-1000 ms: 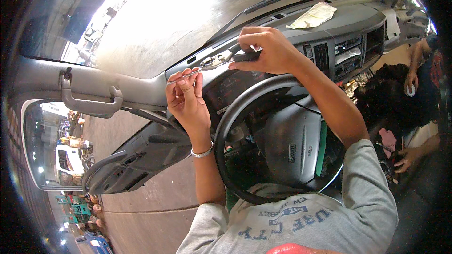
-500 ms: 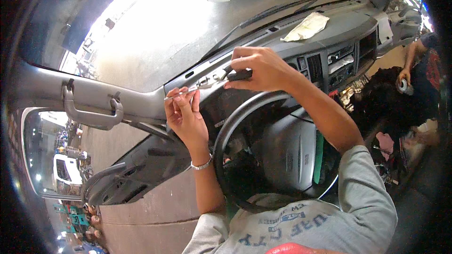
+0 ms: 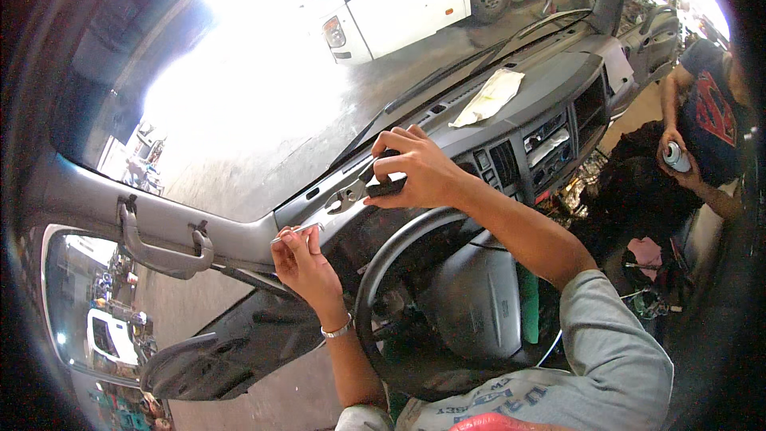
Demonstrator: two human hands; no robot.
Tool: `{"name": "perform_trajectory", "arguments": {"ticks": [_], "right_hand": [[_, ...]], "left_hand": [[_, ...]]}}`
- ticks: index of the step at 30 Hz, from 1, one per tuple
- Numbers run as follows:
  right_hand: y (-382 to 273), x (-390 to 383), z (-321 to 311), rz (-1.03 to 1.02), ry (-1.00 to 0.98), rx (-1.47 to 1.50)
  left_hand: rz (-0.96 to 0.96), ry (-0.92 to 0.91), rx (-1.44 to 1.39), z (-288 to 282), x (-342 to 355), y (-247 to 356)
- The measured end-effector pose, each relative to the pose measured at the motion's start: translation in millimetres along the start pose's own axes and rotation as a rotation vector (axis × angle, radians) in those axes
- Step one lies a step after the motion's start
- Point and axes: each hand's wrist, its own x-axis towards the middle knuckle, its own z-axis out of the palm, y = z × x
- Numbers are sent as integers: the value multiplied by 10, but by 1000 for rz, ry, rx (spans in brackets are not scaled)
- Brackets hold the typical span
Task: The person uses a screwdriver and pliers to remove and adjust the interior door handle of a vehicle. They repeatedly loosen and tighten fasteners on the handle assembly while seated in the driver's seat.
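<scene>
My right hand (image 3: 427, 174) grips a pair of pliers (image 3: 345, 201) by its black handles, fingers wrapped round them. Their metal jaws are spread and point down toward my left hand (image 3: 309, 275). Between thumb and fingers, that hand pinches a thin, pale metal strip or rod (image 3: 298, 230); its exact kind is too small to make out. A short gap separates the strip's end from the plier jaws. Both hands are raised over the left end of the dashboard (image 3: 550, 92), beyond the steering wheel (image 3: 369, 271).
A crumpled pale cloth or paper (image 3: 488, 98) lies on the dashboard. At left are a grab handle (image 3: 163, 251) and the open door (image 3: 211, 355). On the right, another person holds a can (image 3: 677, 157). A white bus (image 3: 415, 4) stands outside, beyond the windshield.
The plier jaws have come off the metal strip and spread apart. My left hand has lowered with the strip. The view has shifted, and the other person's second hand now shows at the can.
</scene>
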Motion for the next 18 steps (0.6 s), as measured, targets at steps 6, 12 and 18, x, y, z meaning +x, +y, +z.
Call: {"name": "perform_trajectory", "arguments": {"ticks": [6,12,18], "right_hand": [[-97,30,-18,10,-14,-94],[-86,45,39,-50,58,-39],[-86,66,15,-42,73,48]], "left_hand": [[62,-9,94,-16,36,-74],[-7,-31,-143,10,22,7],[6,-22,-109,69,17,12]]}}
